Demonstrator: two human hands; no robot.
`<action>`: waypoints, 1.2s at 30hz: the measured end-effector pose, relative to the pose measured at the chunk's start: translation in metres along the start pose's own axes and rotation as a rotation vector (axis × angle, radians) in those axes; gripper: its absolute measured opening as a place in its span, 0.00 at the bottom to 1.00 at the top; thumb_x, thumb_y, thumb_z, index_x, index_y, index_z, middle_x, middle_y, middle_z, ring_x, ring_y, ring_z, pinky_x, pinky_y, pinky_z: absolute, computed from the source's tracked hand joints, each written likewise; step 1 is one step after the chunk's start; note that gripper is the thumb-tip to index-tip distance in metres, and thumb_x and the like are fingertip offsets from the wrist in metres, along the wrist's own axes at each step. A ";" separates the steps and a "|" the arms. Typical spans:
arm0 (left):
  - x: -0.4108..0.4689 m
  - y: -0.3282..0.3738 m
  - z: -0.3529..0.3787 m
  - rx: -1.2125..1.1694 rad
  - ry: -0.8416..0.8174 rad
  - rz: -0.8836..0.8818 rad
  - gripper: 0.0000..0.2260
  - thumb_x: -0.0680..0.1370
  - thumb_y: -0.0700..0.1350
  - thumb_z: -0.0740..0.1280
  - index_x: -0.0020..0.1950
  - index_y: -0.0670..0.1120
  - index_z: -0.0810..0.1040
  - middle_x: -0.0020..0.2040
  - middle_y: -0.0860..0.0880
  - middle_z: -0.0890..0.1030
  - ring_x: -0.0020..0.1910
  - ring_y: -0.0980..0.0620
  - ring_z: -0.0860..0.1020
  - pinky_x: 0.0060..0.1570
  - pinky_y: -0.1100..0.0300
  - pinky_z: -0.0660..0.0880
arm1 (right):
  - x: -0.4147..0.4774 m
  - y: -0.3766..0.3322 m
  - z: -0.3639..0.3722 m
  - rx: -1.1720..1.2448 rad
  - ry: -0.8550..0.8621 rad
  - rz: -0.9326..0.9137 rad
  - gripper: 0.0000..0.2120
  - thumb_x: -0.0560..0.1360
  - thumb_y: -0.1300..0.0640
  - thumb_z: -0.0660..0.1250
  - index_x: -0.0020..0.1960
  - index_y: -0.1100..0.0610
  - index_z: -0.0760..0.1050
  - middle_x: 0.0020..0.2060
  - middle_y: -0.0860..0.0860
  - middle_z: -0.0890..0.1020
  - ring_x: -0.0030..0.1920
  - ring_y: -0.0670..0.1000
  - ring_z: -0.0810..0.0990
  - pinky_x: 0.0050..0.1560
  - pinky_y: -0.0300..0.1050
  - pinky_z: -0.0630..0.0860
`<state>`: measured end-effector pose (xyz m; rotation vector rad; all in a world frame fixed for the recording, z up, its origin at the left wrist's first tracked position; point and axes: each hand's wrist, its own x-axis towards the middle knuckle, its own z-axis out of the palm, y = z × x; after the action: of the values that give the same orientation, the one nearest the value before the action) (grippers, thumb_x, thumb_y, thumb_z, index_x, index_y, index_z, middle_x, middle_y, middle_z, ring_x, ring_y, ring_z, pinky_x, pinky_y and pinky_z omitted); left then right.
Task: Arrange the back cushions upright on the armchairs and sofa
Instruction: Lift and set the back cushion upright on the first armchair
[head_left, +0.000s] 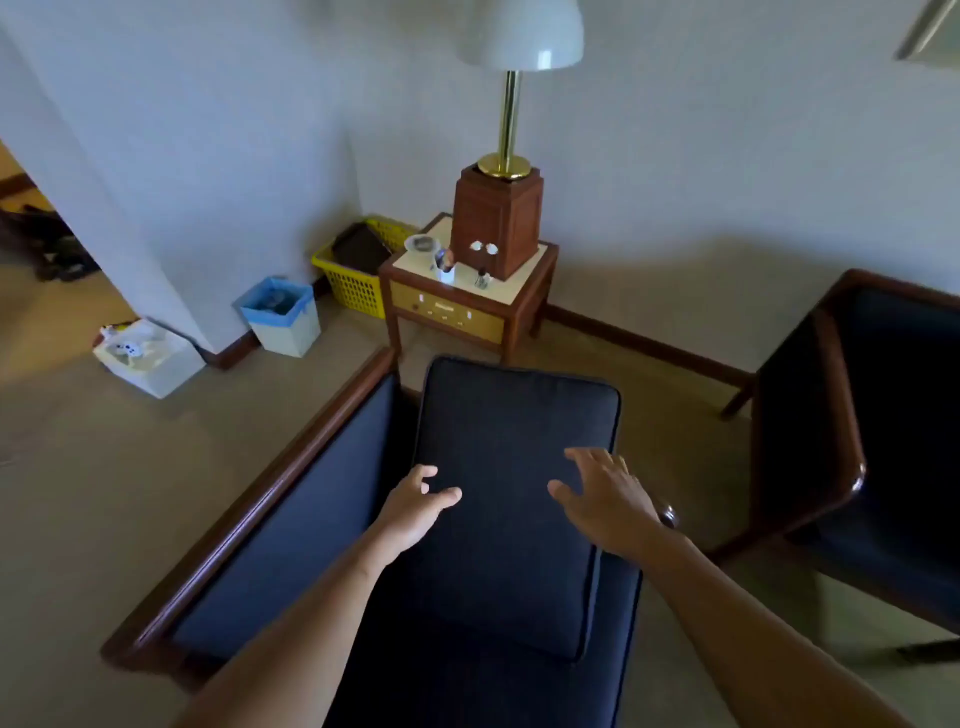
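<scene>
Two hands over one navy back cushion (511, 499); head view only; cushion rests on the near armchair (291, 525), its far edge toward the side table (524, 291), seemingly tilted against the chair back, hard to tell; left hand (415, 506) loosely curled, fingers spread, grasping nothing; right hand (605, 496) spread flat, empty, touching or just above the fabric, unclear; second armchair (852, 441) at right shows no cushion; risk: a one-sided push could skew the cushion against the wooden arm or slump it forward.

armrest (291, 467) blocks L, R side open
</scene>
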<state>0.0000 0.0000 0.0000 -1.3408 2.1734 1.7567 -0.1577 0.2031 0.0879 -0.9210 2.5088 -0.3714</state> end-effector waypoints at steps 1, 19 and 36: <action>0.015 0.000 0.001 -0.022 0.004 -0.016 0.31 0.82 0.52 0.73 0.82 0.49 0.68 0.80 0.39 0.69 0.77 0.45 0.73 0.69 0.54 0.67 | 0.021 0.003 0.004 -0.033 0.009 -0.023 0.31 0.83 0.41 0.60 0.82 0.53 0.59 0.80 0.51 0.64 0.80 0.55 0.59 0.78 0.55 0.61; 0.235 0.004 0.027 -0.408 0.293 -0.050 0.37 0.71 0.46 0.85 0.75 0.48 0.72 0.66 0.51 0.84 0.62 0.54 0.84 0.63 0.54 0.81 | 0.317 0.008 0.031 -0.347 -0.160 -0.155 0.49 0.67 0.17 0.58 0.76 0.50 0.66 0.64 0.52 0.81 0.62 0.59 0.80 0.53 0.55 0.72; 0.057 -0.030 0.017 -0.250 0.247 -0.016 0.42 0.56 0.31 0.87 0.63 0.53 0.75 0.64 0.51 0.79 0.63 0.54 0.79 0.49 0.72 0.76 | 0.105 -0.011 0.011 -0.426 0.032 -0.214 0.60 0.59 0.12 0.53 0.76 0.53 0.59 0.69 0.59 0.72 0.69 0.61 0.72 0.71 0.64 0.68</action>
<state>-0.0247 -0.0191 -0.0590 -1.7091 2.1011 2.0083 -0.2179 0.1247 0.0504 -1.3598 2.5727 0.0944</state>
